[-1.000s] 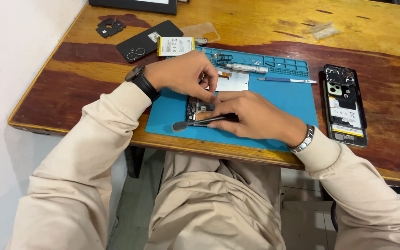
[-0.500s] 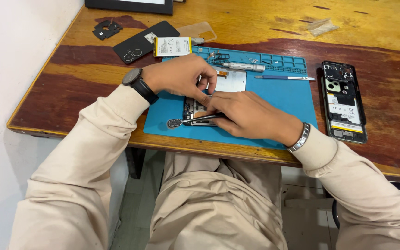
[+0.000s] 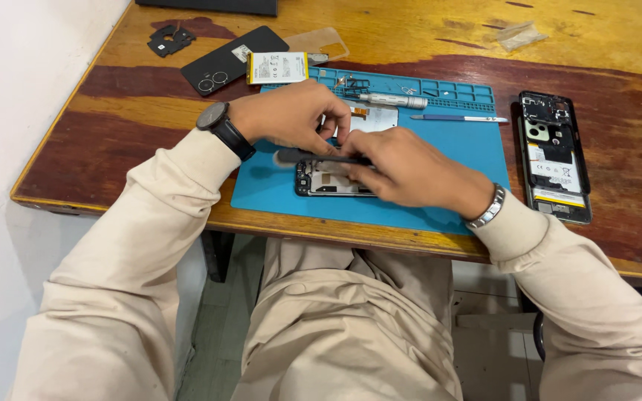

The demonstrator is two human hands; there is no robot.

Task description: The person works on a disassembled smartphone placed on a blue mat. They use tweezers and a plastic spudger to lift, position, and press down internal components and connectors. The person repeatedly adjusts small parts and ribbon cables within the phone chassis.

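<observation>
An opened phone body (image 3: 328, 180) lies on a blue work mat (image 3: 455, 160) on the wooden table (image 3: 143, 111). My right hand (image 3: 410, 174) is closed around a dark, thin-handled tool (image 3: 302, 157) whose handle sticks out to the left above the phone. My left hand (image 3: 295, 117), with a black wristwatch, hovers just behind the phone with its fingers curled down toward the tool and the phone's top edge. The tool's tip is hidden under my hands.
A second opened phone (image 3: 555, 156) lies at the right of the mat. A silver screwdriver (image 3: 391, 100) and a blue pen-like tool (image 3: 458, 118) rest on the mat's far side. A black back cover (image 3: 228, 59), a battery (image 3: 276, 67) and a small black part (image 3: 169, 37) sit behind.
The dark tool has lifted from lying low across the mat's front to sitting above the phone. Both hands have shifted slightly with it; the phone's lower part now shows.
</observation>
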